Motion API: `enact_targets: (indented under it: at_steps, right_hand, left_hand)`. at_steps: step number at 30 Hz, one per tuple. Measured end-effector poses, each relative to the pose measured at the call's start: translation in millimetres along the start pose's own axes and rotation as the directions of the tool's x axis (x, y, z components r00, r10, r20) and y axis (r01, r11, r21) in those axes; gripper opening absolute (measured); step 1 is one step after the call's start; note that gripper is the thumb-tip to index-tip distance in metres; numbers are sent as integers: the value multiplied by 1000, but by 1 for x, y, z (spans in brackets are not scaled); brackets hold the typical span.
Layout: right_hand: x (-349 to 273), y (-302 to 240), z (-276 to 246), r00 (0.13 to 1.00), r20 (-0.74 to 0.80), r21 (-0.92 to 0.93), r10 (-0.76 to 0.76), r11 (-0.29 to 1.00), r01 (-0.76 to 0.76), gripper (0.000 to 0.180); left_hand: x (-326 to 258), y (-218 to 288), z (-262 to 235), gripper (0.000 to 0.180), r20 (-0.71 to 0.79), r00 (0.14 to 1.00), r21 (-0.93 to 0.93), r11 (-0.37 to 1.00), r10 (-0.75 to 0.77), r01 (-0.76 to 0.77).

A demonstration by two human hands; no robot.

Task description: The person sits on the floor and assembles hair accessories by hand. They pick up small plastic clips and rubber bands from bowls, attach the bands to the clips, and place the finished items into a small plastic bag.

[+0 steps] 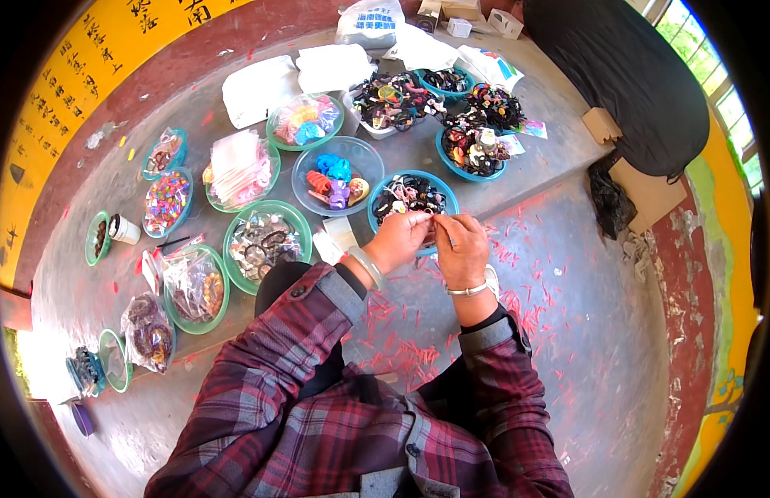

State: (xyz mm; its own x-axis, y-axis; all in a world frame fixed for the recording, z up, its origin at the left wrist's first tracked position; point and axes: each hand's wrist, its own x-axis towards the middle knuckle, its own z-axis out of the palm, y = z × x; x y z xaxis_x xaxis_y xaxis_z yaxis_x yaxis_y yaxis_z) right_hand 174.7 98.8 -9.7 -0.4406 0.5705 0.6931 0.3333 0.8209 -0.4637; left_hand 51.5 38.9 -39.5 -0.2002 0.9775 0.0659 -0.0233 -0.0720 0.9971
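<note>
Concrete ledge (526, 178) behind, left hand (397, 241) and right hand (461, 249) pinch one tiny piece (433, 219); best kept steady over the blue bowl (376, 217).

There is one camera. It sits on the person's head and looks straight down, close to the two hands. The round picture bends at its edges. The bowls (266, 241) spread from nine o'clock to one o'clock. The sleeves (352, 415) come in at six o'clock.

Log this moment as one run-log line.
left hand: pinching small item | right hand: pinching same item | position: over blue bowl of dark hair ties
</note>
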Motion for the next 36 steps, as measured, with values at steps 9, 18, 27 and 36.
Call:
enact_targets:
  at_steps: [9, 18, 27, 36]
  right_hand:
    - [1, -1, -7, 994, 88, -118, -68, 990, 78, 12]
    - [0, -3, -9, 988, 147, -183, -54, 980, 80, 5]
    - [0, -6, -9, 987, 155, -198, -38, 978, 69, 5]
    - [-1, -5, -8, 973, 229, -204, -21, 976, 70, 6]
  left_hand:
    - [0, -3, 4, 21, 49, 999, 53, 998, 22, -24]
    - [-1, 3, 9, 15, -4, 990, 339, 932, 141, -131]
    - [-2, 0, 8, 14, 58, 986, 457, 874, 155, -165]
    - [-2, -13, 8, 12, 95, 962, 570, 778, 257, -265]
